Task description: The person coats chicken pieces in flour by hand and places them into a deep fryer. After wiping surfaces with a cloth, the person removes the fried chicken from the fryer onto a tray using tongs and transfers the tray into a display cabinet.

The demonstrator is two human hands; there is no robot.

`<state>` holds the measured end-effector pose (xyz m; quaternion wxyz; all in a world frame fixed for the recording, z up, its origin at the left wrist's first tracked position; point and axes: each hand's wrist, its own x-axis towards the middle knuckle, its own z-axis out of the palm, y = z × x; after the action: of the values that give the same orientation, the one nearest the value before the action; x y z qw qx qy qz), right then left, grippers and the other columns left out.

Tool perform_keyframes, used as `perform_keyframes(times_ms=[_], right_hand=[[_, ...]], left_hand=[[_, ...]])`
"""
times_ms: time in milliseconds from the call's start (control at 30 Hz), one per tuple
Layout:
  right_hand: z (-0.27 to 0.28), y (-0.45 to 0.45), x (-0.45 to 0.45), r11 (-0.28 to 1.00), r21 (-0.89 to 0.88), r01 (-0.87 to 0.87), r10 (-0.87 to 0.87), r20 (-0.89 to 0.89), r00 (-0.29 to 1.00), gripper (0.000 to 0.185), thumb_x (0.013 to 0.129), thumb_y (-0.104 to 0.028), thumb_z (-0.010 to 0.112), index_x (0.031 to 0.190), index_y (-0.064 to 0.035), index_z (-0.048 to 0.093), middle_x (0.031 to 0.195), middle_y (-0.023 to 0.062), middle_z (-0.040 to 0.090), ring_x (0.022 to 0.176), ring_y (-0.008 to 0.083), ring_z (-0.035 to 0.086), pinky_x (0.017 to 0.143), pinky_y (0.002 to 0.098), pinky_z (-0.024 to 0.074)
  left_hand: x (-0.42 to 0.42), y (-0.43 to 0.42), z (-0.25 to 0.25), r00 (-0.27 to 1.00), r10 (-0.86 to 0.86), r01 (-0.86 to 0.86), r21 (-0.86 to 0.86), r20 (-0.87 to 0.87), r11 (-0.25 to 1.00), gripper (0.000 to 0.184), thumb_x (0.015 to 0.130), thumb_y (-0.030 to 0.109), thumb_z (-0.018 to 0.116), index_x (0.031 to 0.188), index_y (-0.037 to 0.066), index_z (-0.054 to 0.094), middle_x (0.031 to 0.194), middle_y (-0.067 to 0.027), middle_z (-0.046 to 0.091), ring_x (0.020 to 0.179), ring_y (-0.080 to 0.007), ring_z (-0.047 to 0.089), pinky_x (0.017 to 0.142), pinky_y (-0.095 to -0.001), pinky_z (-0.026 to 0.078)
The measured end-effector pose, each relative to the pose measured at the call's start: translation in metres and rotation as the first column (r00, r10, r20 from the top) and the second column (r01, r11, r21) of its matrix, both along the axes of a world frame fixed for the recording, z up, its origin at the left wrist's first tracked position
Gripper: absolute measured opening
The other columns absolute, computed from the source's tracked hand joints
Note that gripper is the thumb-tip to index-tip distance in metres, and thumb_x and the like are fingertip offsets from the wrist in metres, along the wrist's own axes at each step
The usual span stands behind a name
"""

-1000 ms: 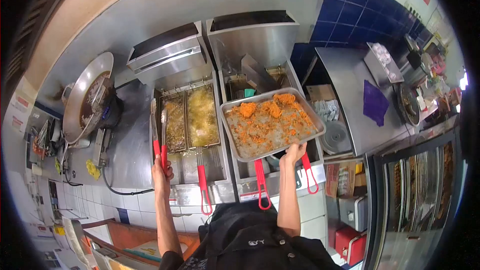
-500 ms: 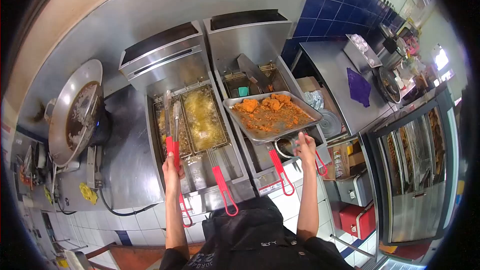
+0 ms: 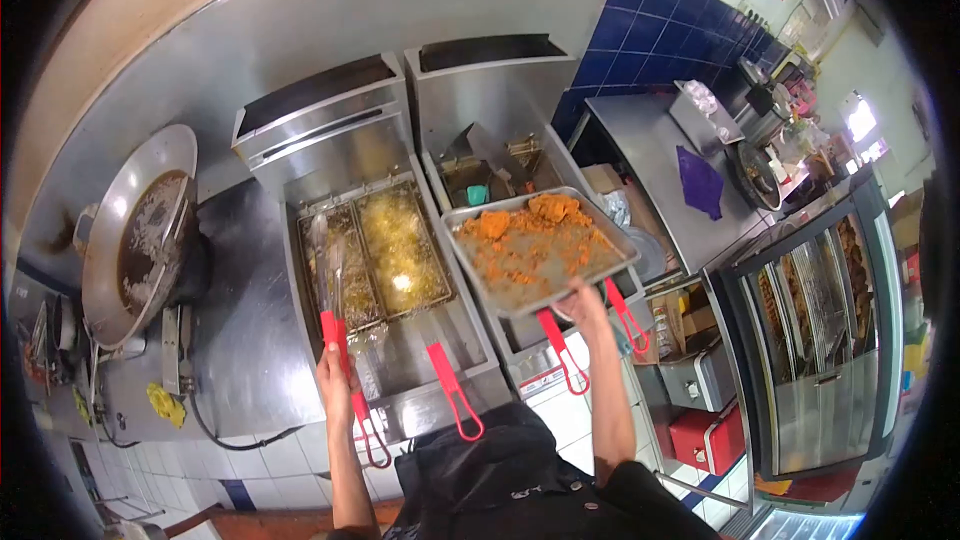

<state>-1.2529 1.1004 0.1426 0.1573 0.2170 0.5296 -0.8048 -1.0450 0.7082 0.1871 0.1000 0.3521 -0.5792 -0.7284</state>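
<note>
Left hand [image 3: 336, 370]: fingers closed round red handles of tongs [image 3: 334, 330], metal arms reaching over left basket [image 3: 366, 265] of left fryer [image 3: 400, 360]. Right basket [image 3: 447, 285] beside it, oil bubbling. Right hand [image 3: 583, 308]: blurred, at near edge of tray [image 3: 604, 262]; cannot tell whether fingers grip. Tray over right fryer [image 3: 490, 95], orange pieces [image 3: 553, 207] along tray's far edge, crumbs scattered. Small green item [image 3: 476, 194] just beyond tray's far edge, near left corner. Wok [image 3: 107, 255] over left desk [image 3: 250, 290], brown liquid inside. Purple cloth [image 3: 698, 182] on right desk [image 3: 640, 135].
</note>
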Motion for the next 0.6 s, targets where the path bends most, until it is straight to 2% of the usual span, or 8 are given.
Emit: perform_keyframes(times_ms=[200,267,333,367,400,467,533,600], right_hand=[[-0.019,0.002,0.002,0.981,-0.003,0.195,-0.195,-0.051,0.979,0.022,0.087,-0.016,0.058,0.102,-0.0008,0.052,0.089,0.0107,0.058,0.086,0.0292,0.065,0.080,0.0489,0.0555],[-0.027,0.010,-0.007,0.989,-0.012,0.144,-0.144,-0.009,0.990,0.027,0.088,-0.016,0.059,0.108,0.0003,0.052,0.098,0.0140,0.060,0.092,0.0299,0.064,0.083,0.0471,0.0545],[-0.019,0.013,-0.007,0.988,0.146,0.047,-0.038,-0.065,0.997,0.035,0.089,-0.024,0.062,0.108,0.0042,0.055,0.100,0.0176,0.063,0.081,0.0300,0.066,0.075,0.0418,0.0572],[-0.006,0.029,-0.004,0.929,0.350,-0.116,0.144,-0.055,0.988,0.045,0.089,-0.034,0.062,0.106,0.0081,0.058,0.092,0.0213,0.067,0.070,0.0288,0.068,0.066,0.0406,0.0566],[0.003,0.033,-0.005,0.934,0.344,-0.100,0.124,-0.048,0.991,0.045,0.089,-0.034,0.062,0.106,0.0081,0.058,0.092,0.0213,0.067,0.070,0.0288,0.068,0.066,0.0406,0.0566],[0.012,0.041,-0.006,0.779,0.594,-0.200,0.202,0.065,0.977,0.059,0.085,-0.050,0.064,0.092,0.0088,0.062,0.065,0.0126,0.065,0.052,0.0219,0.064,0.044,0.0279,0.0492],[0.014,0.053,-0.004,0.679,0.704,-0.207,0.209,0.086,0.974,0.059,0.085,-0.052,0.063,0.086,0.0063,0.064,0.061,0.0102,0.065,0.051,0.0169,0.062,0.041,0.0267,0.0444],[0.007,0.066,-0.004,0.428,0.903,0.050,0.211,-0.153,0.965,0.056,0.086,-0.052,0.062,0.077,0.0028,0.064,0.059,0.0085,0.064,0.049,0.0150,0.060,0.043,0.0263,0.0449]], left_hand=[[-0.011,0.017,-0.001,1.000,0.002,-0.003,0.036,0.030,0.999,0.044,0.095,0.052,0.047,0.087,0.009,0.050,0.065,0.0026,0.044,0.044,-0.0034,0.035,0.039,-0.0208,0.022],[-0.017,0.022,-0.002,1.000,-0.010,0.008,0.058,0.029,0.998,0.044,0.093,0.053,0.050,0.085,0.010,0.049,0.065,0.0022,0.045,0.044,-0.0045,0.033,0.040,-0.0219,0.022],[-0.027,0.038,0.006,1.000,-0.006,0.006,0.043,0.016,0.999,0.044,0.094,0.053,0.049,0.085,0.009,0.049,0.065,0.0022,0.045,0.044,-0.0046,0.033,0.039,-0.0221,0.022],[-0.036,0.045,0.011,1.000,-0.008,0.008,0.025,0.001,1.000,0.044,0.094,0.052,0.049,0.085,0.009,0.049,0.065,0.0022,0.045,0.043,-0.0047,0.033,0.039,-0.0222,0.022],[-0.040,0.048,0.011,1.000,-0.028,0.028,0.019,0.008,0.999,0.044,0.094,0.052,0.049,0.085,0.009,0.049,0.065,0.0022,0.045,0.043,-0.0047,0.033,0.039,-0.0222,0.022],[-0.046,0.055,0.008,0.993,-0.107,0.109,0.037,-0.046,0.993,0.043,0.095,0.051,0.048,0.086,0.009,0.049,0.065,0.0018,0.045,0.045,-0.0044,0.034,0.040,-0.0220,0.022],[-0.051,0.065,0.012,0.988,-0.150,0.151,0.030,-0.036,0.988,0.042,0.095,0.050,0.049,0.092,0.009,0.051,0.066,0.0027,0.045,0.048,-0.0053,0.040,0.042,-0.0221,0.029],[-0.058,0.087,0.015,0.988,-0.148,0.146,-0.070,-0.029,0.987,0.039,0.096,0.046,0.048,0.103,0.007,0.051,0.071,0.0017,0.048,0.052,-0.0066,0.044,0.043,-0.0233,0.035]])
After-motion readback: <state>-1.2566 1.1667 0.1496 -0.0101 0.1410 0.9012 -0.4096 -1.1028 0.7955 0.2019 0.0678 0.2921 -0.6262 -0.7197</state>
